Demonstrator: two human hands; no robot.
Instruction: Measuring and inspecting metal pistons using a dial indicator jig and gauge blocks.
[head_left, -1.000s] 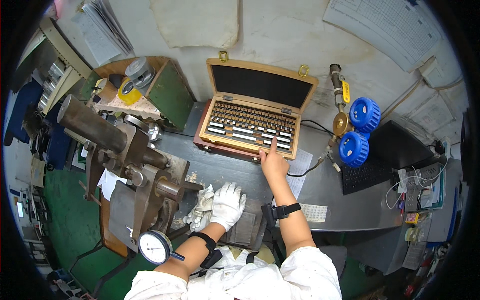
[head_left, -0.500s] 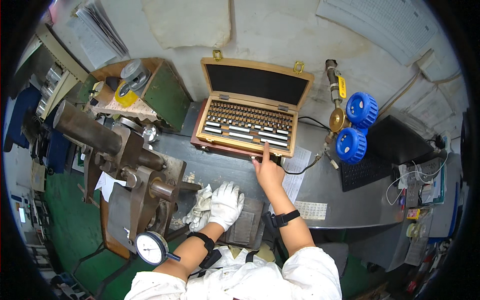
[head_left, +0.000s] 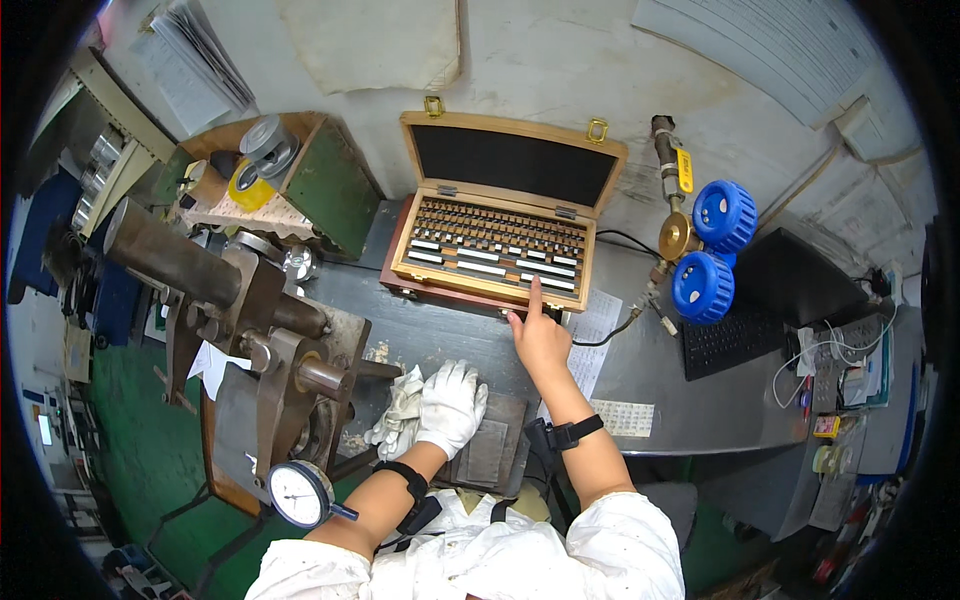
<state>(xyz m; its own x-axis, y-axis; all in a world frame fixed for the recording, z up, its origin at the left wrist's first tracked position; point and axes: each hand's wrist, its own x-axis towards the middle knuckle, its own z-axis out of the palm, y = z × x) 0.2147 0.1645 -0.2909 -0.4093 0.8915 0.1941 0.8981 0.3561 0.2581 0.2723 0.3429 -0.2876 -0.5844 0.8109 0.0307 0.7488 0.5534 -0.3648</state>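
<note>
My left hand wears a white glove and lies flat with its fingers stretched out, palm down. A loose white glove sits against it on the left, and a flat dark metal plate lies beside and under it. My bare right hand points with its index finger at the front row of a gauge block set. Its thumb is out and the other fingers are curled, with nothing held. The wooden case stands with its lid raised, showing rows of small blocks and longer bright gauge blocks in front.
A heavy steel fixture with a dial gauge stands at the left. Right of the case are a brass valve with blue-rimmed gauges, a cable, paper sheets and a laptop. A green cabinet stands behind left.
My right hand has shifted very slightly to the right and up, its index finger still at the front edge of the blocks. My left hand stays in place.
</note>
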